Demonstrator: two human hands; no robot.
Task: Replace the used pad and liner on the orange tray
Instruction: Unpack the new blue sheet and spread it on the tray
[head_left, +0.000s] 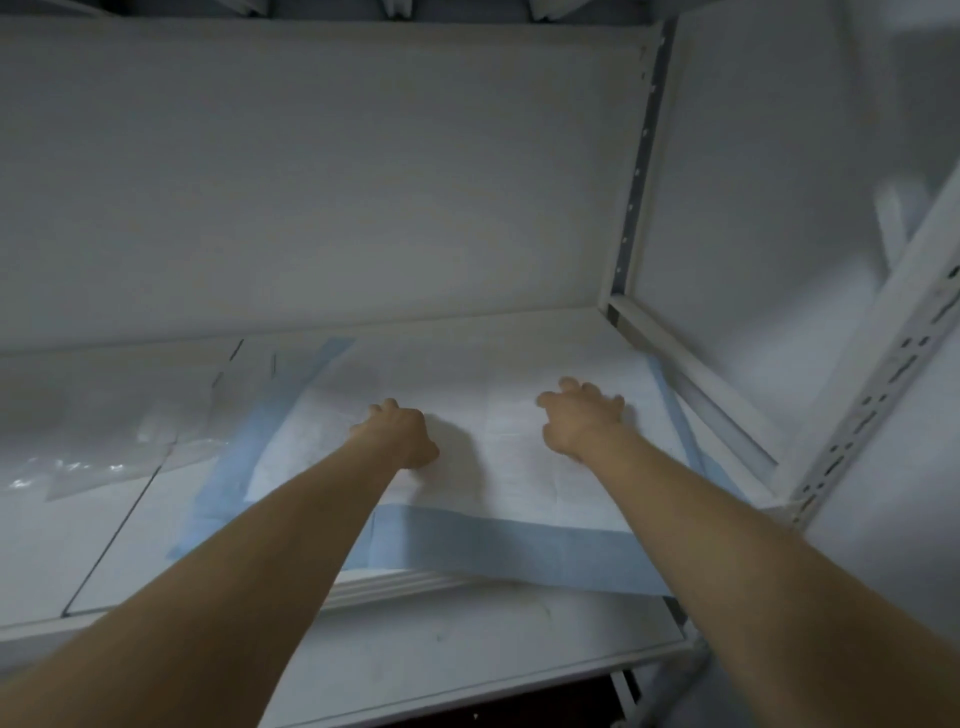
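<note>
A stack of white absorbent pads with blue borders (498, 540) lies on a white metal shelf (467, 649), its front edge overhanging the shelf lip. My left hand (400, 434) rests on the top pad near its middle with the fingers curled under; what they grip is hidden. To its right, my right hand (584, 415) lies on the same pad with fingers spread and slightly bent. The orange tray is out of view.
Clear plastic liner sheets (104, 457) lie on the shelf to the left of the pads. A perforated steel upright (639, 171) and a side rail (691, 384) bound the shelf on the right. Another slotted post (872, 395) stands nearer. A white wall backs the shelf.
</note>
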